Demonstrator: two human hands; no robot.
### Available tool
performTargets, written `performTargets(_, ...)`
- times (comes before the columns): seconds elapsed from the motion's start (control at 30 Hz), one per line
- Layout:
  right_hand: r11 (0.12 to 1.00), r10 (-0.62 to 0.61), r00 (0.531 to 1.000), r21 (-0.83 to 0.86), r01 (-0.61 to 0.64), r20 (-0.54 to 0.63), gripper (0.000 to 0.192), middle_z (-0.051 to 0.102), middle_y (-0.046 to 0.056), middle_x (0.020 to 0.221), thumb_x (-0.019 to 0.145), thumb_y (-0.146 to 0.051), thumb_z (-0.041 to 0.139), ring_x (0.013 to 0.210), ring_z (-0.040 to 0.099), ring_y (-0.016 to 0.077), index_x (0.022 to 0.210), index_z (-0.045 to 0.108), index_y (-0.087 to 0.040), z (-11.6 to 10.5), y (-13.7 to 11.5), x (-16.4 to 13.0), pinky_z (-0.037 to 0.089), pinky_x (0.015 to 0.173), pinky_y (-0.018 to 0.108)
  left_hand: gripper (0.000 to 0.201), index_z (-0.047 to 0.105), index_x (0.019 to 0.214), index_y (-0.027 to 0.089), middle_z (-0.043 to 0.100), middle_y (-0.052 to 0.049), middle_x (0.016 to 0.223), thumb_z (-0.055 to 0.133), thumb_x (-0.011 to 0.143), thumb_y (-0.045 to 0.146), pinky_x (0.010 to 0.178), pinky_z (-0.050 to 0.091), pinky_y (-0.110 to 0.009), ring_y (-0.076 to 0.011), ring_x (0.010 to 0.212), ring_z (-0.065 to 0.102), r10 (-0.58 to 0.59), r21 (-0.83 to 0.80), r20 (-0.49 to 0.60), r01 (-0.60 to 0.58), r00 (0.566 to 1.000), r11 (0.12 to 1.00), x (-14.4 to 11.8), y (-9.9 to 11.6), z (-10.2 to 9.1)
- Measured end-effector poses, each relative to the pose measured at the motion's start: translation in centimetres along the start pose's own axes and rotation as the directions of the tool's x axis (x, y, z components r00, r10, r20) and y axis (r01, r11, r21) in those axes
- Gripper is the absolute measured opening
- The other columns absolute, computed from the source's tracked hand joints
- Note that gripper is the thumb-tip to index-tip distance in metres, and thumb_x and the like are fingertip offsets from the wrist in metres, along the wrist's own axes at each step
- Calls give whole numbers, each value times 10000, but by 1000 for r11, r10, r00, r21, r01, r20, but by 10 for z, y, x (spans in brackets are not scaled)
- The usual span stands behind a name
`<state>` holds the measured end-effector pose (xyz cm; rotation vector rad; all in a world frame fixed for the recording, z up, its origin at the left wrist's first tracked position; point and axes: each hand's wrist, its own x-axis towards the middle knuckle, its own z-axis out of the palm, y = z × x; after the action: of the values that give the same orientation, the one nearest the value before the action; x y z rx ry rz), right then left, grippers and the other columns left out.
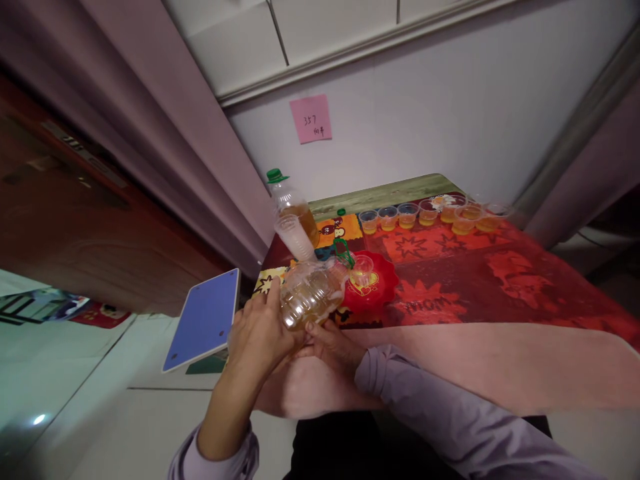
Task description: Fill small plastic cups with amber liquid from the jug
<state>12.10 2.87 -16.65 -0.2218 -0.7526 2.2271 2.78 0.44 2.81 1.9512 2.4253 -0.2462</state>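
Both hands, left [257, 333] and right [327, 347], close their grip round a tilted bottle [313, 293]; its mouth blurs over a small cup [361, 269].

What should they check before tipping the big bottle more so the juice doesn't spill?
1. Both hands on big bottle: left hand and right hand grip it: ok.
2. Spout over small cup: ok.
3. Cup sits on red plate: ok.
4. Cap off: cannot tell.
5. Cup's fill level: cannot tell.
6. Filled cups at the back stand apart: ok.
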Motion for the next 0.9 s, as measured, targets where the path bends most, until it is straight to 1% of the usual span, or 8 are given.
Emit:
performTargets(0.13, 1000, -2, 1000, 9, 2, 2, 724, 800, 111, 1325, 868, -671, 914, 1207, 785, 317, 1394, 612, -277, -1, 2, 1, 662, 993, 545, 1010, 341, 1741, 142, 712, -247, 1364, 741, 874, 471, 1095, 514, -547, -462, 1373, 671, 1, 5, 15, -1, 1000, 1000, 1, 2, -2)
performTargets(0.27, 1000, -3, 1000, 10, 3, 11, 753, 795, 118, 1341, 885, -665, 902, 1189, 786, 313, 1452, 595, -277, -2, 2, 1, 661, 988, 542, 1021, 356, 1734, 159, 713, -228, 1365, 756, 847, 471, 1087, 520, -534, -448, 1348, 685, 2, 19, 8, -2, 1000, 1000, 2, 0, 0)
performTargets(0.4, 1000, 1, 1000, 6, -1, 8, 762, 792, 114, 1348, 884, -667, 904, 1154, 794, 300, 1464, 594, -282, -2, 2, 2, 658, 992, 534, 1031, 344, 1744, 169, 719, -232, 1361, 750, 851, 489, 1084, 521, -550, -455, 1344, 685, 15, 5, -15, -15, 1000, 1000, 4, -1, 1)
performTargets(0.57, 1000, -12, 1000, 15, 12, -7, 744, 785, 108, 1372, 876, -661, 913, 1161, 790, 300, 1443, 603, -293, -3, 3, 2, 663, 986, 539, 1044, 350, 1746, 163, 718, -243, 1365, 758, 839, 482, 1086, 521, -561, -465, 1330, 688, 17, 0, -11, -17, 1000, 1000, 4, 0, 1)
performTargets(0.73, 1000, -13, 1000, 22, 13, -3, 750, 790, 108, 1365, 865, -666, 923, 1187, 784, 307, 1435, 612, -289, -3, 2, 2, 659, 1003, 551, 1032, 340, 1754, 183, 716, -233, 1362, 736, 855, 499, 1078, 521, -560, -461, 1311, 693, 18, 11, -38, -18, 999, 1000, 4, -1, 4)
performTargets(0.9, 1000, -9, 1000, 21, 9, -6, 774, 802, 106, 1330, 858, -676, 926, 1158, 795, 305, 1449, 610, -287, -3, 2, 2, 654, 1021, 566, 1027, 327, 1757, 181, 710, -229, 1369, 718, 871, 522, 1088, 517, -544, -452, 1328, 688, 15, 38, -21, -14, 1000, 999, 4, 0, 2)
